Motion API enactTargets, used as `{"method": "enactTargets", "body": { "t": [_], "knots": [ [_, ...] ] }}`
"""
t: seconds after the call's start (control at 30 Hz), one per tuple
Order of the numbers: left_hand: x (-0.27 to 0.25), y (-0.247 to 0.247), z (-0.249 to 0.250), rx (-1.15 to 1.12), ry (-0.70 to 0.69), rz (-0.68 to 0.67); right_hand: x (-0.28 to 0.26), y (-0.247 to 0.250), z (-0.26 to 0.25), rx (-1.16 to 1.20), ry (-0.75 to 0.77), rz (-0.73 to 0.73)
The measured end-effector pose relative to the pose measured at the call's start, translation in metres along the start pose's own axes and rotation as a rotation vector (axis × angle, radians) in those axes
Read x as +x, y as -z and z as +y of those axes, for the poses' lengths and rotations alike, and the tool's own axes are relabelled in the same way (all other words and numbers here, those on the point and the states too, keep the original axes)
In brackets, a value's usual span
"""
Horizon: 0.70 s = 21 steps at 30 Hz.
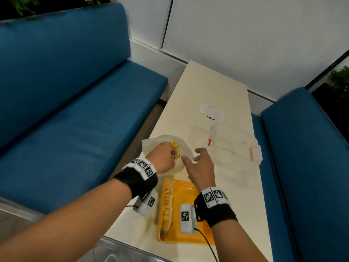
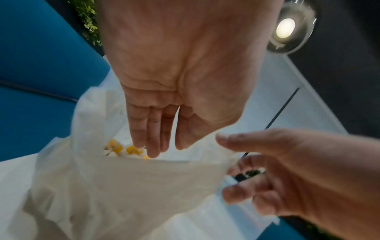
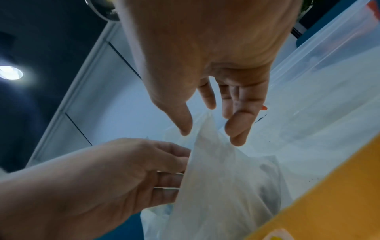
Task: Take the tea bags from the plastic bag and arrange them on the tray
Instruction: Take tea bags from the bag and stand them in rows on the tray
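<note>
A thin white plastic bag [image 1: 186, 147] [image 2: 133, 186] [image 3: 222, 178] stands open on the table beyond the yellow tray [image 1: 187, 193] [image 3: 339, 186]. Yellow tea bags [image 1: 174, 144] [image 2: 116, 147] lie at its bottom. My left hand [image 1: 172, 153] [image 2: 166, 149] reaches down into the bag with straight fingers, whose tips touch the tea bags. My right hand [image 1: 190, 156] [image 2: 224, 154] [image 3: 207, 134] hovers at the bag's right rim. Its thumb and fingers are spread, with the rim rising between them unpinched. A row of tea bags [image 1: 167, 203] lines the tray's left side.
A clear plastic box [image 1: 232, 148] with pink latches lies right of the bag, and a white paper item [image 1: 210, 111] lies farther back. The cream table [image 1: 213, 87] is narrow, with blue benches [image 1: 75, 120] on both sides. A black cable trails off the front edge.
</note>
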<state>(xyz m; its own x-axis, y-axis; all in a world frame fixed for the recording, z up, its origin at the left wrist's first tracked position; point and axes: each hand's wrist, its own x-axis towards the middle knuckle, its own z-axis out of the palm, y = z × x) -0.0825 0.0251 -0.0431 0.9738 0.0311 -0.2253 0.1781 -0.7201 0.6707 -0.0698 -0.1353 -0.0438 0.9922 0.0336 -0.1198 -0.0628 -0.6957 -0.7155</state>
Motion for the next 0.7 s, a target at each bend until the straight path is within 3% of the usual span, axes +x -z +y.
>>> {"method": "enactTargets", "body": {
  "t": [0.27, 0.7],
  "knots": [
    [0.053, -0.027, -0.021, 0.387, 0.208, -0.255, 0.007, -0.02, 0.001, -0.068, 0.059, -0.053],
    [0.065, -0.055, -0.037, 0.568, 0.049, -0.175, 0.013, -0.01, 0.008, -0.051, 0.047, -0.036]
  ]
}}
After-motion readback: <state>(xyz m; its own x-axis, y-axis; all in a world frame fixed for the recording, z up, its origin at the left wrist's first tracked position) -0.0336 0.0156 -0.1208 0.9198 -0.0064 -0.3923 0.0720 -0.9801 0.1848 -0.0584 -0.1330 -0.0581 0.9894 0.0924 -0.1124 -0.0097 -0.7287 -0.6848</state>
